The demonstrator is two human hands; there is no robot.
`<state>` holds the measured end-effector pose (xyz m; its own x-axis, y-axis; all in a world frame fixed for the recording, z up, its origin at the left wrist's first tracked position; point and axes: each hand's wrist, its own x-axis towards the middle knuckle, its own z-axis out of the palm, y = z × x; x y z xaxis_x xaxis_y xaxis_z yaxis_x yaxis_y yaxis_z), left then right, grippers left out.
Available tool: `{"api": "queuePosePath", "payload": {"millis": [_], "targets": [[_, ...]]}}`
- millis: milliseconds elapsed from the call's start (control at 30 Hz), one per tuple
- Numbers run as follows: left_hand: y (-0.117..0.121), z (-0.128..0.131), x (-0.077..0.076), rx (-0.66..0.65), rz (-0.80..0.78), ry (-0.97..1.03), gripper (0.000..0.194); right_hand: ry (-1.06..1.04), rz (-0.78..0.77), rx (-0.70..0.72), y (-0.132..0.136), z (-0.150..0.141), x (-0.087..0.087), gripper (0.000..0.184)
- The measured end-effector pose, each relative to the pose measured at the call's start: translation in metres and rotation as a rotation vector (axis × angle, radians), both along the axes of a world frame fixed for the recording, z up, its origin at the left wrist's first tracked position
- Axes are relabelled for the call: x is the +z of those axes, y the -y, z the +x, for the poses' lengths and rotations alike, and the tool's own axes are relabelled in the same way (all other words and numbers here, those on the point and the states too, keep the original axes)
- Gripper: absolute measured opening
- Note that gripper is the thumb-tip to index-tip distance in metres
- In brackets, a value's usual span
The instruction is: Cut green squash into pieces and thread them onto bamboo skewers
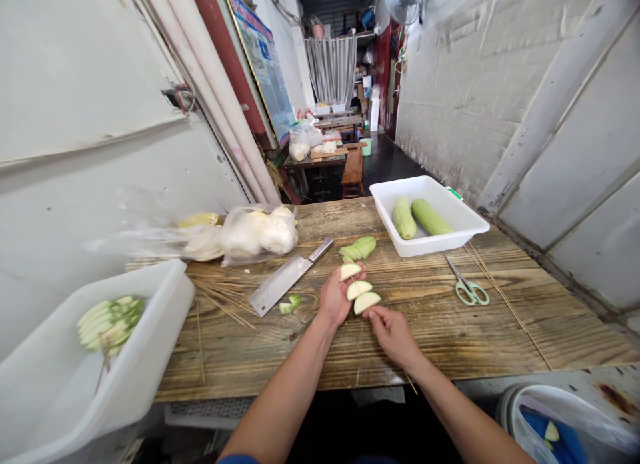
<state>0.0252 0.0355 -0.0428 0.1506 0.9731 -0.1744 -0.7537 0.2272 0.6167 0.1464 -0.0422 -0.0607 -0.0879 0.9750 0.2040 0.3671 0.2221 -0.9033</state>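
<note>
Pinching skewer [411, 382], curled right hand [394, 331]

Clock centred on the hands: the left hand [335, 299] cups the farthest of three half-moon slices [359, 289]; the right hand's grip [393, 331] pinches a thin skewer [411, 384] beside the nearest. On the wooden table [430, 337], green-skinned slices [357, 249] lie at 12 o'clock, a cleaver [284, 283] at 10, scissors [467, 291] at 3, and a white tray [463, 227] with two green squashes [430, 217] between 1 and 2. A white tub [160, 317] stands at 9.
</note>
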Motion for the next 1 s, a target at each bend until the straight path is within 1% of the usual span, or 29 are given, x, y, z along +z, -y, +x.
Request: {"api": "queuePosePath", "payload": {"millis": [333,833,1000], "targets": [[0.0023,0.0021,0.0029,-0.023,-0.017,-0.001,0.023,0.009,0.011,-0.012,0.0003,-0.0002,0.0033,0.031],[0.0045,0.0048,0.0052,-0.029,-0.023,-0.010,0.025,-0.018,0.017,-0.023,-0.0002,-0.0018,0.0023,0.031],[0.0076,0.0067,0.0053,-0.080,-0.007,-0.063,0.023,-0.017,0.006,-0.047,-0.0018,-0.0026,0.0028,0.032]]}}
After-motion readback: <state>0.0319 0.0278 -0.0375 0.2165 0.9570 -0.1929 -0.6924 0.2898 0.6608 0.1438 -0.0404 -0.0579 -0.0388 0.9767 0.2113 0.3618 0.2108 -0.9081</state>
